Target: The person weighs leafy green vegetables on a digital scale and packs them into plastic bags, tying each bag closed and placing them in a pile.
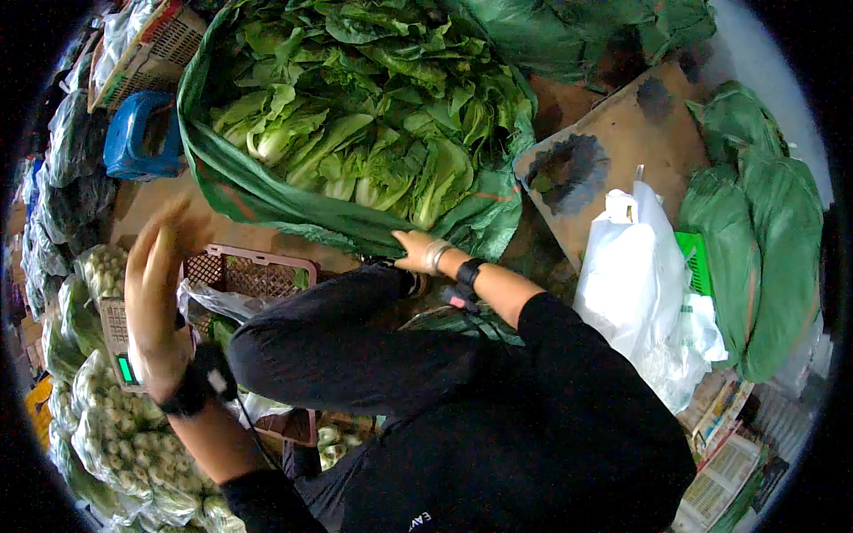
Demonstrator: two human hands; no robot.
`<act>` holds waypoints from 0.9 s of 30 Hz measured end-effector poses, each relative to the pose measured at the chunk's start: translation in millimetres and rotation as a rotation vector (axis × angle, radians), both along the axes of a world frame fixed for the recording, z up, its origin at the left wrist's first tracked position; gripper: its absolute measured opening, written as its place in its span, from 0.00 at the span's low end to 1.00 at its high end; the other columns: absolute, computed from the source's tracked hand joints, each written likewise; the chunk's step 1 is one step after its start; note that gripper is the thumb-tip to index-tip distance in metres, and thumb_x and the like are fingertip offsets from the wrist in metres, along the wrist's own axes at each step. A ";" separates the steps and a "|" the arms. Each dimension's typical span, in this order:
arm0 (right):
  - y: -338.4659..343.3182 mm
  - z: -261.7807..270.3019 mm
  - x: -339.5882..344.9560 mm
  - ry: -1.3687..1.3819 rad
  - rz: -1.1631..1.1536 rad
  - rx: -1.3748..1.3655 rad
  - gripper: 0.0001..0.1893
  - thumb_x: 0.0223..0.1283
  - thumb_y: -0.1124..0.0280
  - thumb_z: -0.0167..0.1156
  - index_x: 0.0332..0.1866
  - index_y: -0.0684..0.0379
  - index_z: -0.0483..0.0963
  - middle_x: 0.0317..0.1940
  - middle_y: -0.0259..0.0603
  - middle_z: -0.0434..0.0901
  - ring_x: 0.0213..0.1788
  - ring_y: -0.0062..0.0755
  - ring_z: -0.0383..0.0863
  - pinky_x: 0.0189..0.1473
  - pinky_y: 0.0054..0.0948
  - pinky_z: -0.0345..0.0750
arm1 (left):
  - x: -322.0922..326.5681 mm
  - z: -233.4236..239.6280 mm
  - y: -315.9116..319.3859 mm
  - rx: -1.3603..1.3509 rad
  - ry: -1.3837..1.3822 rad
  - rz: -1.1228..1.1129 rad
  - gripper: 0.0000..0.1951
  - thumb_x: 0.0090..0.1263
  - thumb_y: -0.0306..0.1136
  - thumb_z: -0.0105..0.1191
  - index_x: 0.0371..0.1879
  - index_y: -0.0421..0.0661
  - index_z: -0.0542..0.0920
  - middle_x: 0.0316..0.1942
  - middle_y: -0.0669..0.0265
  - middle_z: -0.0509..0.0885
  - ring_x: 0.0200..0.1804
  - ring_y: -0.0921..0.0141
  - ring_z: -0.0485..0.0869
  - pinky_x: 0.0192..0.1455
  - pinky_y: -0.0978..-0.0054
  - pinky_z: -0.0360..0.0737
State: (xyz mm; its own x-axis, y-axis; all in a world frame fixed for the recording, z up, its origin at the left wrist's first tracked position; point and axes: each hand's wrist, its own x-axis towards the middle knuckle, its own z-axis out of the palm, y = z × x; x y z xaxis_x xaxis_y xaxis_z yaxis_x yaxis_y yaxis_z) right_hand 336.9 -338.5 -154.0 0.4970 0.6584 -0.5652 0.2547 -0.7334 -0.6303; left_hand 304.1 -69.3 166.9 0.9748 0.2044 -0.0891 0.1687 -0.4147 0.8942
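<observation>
A large green woven sack [280, 213] lies before me with its mouth spread wide. It is full of leafy green lettuce heads [373, 160], their pale stems turned towards me along the near side. My right hand [421, 252] is at the sack's near rim, its fingers closed on the fabric; part of the grip is hidden. My left hand [156, 286] is raised at the left, blurred by motion, with fingers extended and nothing visible in it. Beneath it are a scale with a lit display [123, 353] and a brown plastic crate [266, 256] with clear plastic film.
A blue plastic stool [141, 136] stands left of the sack. Bagged vegetables [126, 440] line the left side. White plastic bags [620, 286] hang at the right, near a green basket [694, 263] and filled green sacks [753, 253]. A stained brown board [640, 140] lies beyond.
</observation>
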 end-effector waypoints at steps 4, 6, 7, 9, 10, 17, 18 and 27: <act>20.5 -35.5 -9.0 -0.224 -0.173 0.128 0.28 0.44 0.60 0.63 0.50 0.62 0.66 0.48 0.53 0.70 0.47 0.55 0.71 0.49 0.40 0.70 | 120.4 -56.4 -61.2 -0.244 0.279 -0.030 0.20 0.67 0.42 0.45 0.53 0.41 0.72 0.45 0.62 0.79 0.47 0.70 0.77 0.49 0.75 0.72; 19.9 -19.5 -2.9 -0.618 -0.287 0.269 0.22 0.43 0.62 0.64 0.43 0.61 0.68 0.43 0.52 0.73 0.44 0.50 0.74 0.45 0.35 0.71 | 146.2 -141.7 -87.4 -0.533 0.270 -0.025 0.17 0.66 0.41 0.47 0.49 0.44 0.75 0.42 0.64 0.80 0.43 0.71 0.78 0.42 0.75 0.75; 23.5 -23.4 -1.7 -0.459 -0.292 0.223 0.21 0.44 0.62 0.63 0.42 0.61 0.69 0.42 0.52 0.74 0.43 0.48 0.75 0.44 0.34 0.71 | 145.9 -192.6 -93.9 -0.751 0.267 0.025 0.16 0.65 0.41 0.48 0.46 0.45 0.77 0.40 0.65 0.81 0.41 0.72 0.79 0.40 0.75 0.75; 33.7 -41.7 -7.8 -0.124 -0.259 0.118 0.18 0.46 0.64 0.61 0.41 0.62 0.70 0.39 0.51 0.76 0.41 0.46 0.76 0.43 0.32 0.72 | 105.4 -326.8 -81.0 -0.577 0.245 0.089 0.15 0.64 0.40 0.49 0.42 0.43 0.78 0.38 0.62 0.81 0.39 0.68 0.80 0.40 0.73 0.77; 32.0 -52.9 -17.6 -0.139 -0.063 0.169 0.15 0.44 0.70 0.57 0.40 0.60 0.72 0.37 0.52 0.77 0.42 0.48 0.76 0.44 0.37 0.73 | 75.8 -388.6 -76.4 -0.589 0.322 0.274 0.13 0.64 0.38 0.49 0.39 0.42 0.78 0.36 0.61 0.82 0.38 0.67 0.80 0.40 0.72 0.77; -10.7 -109.6 -14.7 0.480 -0.620 0.488 0.21 0.55 0.54 0.56 0.38 0.65 0.76 0.31 0.43 0.79 0.31 0.37 0.79 0.35 0.29 0.76 | 51.0 -382.9 -88.5 0.131 0.575 0.423 0.12 0.59 0.38 0.50 0.21 0.43 0.80 0.26 0.57 0.82 0.34 0.63 0.82 0.37 0.65 0.76; -19.4 -105.1 -7.6 0.639 -0.954 0.407 0.22 0.55 0.53 0.56 0.39 0.66 0.75 0.31 0.42 0.77 0.28 0.34 0.78 0.34 0.27 0.77 | 52.2 -378.4 -86.4 0.048 0.501 0.444 0.15 0.59 0.41 0.51 0.20 0.41 0.79 0.25 0.57 0.82 0.34 0.64 0.82 0.37 0.66 0.75; -40.7 -156.5 19.4 0.872 -1.207 0.383 0.27 0.53 0.51 0.59 0.52 0.60 0.67 0.45 0.41 0.72 0.40 0.31 0.74 0.42 0.30 0.78 | 89.3 -362.1 -110.7 -0.104 0.630 0.185 0.40 0.51 0.60 0.56 0.49 0.32 0.71 0.46 0.51 0.77 0.48 0.58 0.76 0.51 0.68 0.69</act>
